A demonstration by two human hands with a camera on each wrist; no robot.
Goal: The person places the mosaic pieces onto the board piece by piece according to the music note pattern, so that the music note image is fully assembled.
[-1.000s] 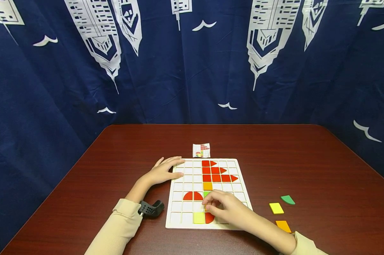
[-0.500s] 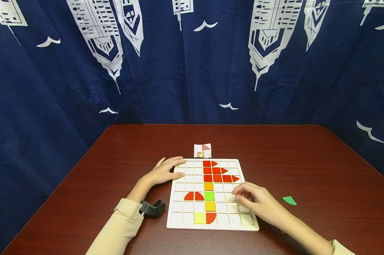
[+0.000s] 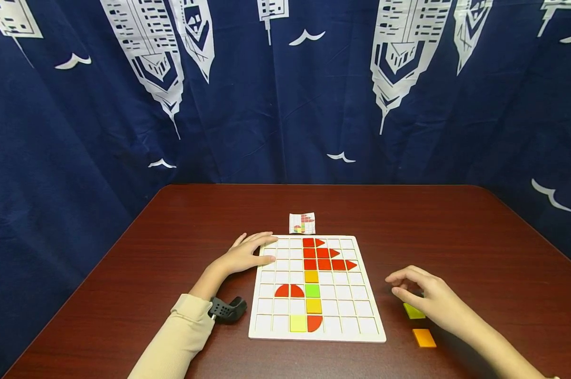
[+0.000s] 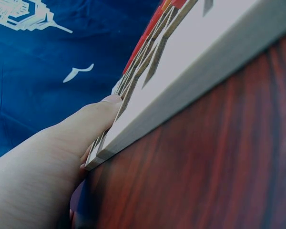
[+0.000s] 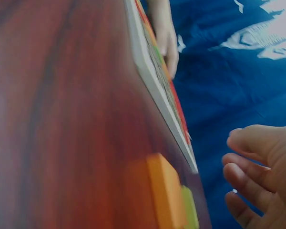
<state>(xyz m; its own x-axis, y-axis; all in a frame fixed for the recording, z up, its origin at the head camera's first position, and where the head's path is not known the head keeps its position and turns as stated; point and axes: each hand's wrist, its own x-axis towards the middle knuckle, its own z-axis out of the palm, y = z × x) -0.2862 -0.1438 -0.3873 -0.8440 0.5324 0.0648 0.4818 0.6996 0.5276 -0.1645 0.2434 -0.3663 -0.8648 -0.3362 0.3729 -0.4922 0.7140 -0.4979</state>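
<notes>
A white grid board (image 3: 343,306) lies on the table, carrying red squares, red triangles, red quarter circles, orange squares, and green and yellow squares in its cells. My left hand (image 3: 242,259) rests on the board's far left corner, fingers extended; the left wrist view shows the thumb (image 4: 102,112) along the edge. Right of the board, my right hand (image 3: 424,292) hovers with loosely bent fingers and nothing between them. Under it lies a yellow square tile (image 3: 414,311), partly covered. An orange square tile (image 3: 424,338) sits nearer me. The green quarter-circle tile is mostly hidden beneath the hand.
A small printed pattern card (image 3: 302,223) lies just beyond the board's far edge. A black wrist strap (image 3: 227,309) hangs at my left wrist. The dark red wooden table (image 3: 209,210) ends at a blue curtain (image 3: 266,105) with white printed shapes.
My right hand has lifted off the board's central column and moved right, over the loose tiles. The orange square below the green one is now uncovered. My left hand stays put.
</notes>
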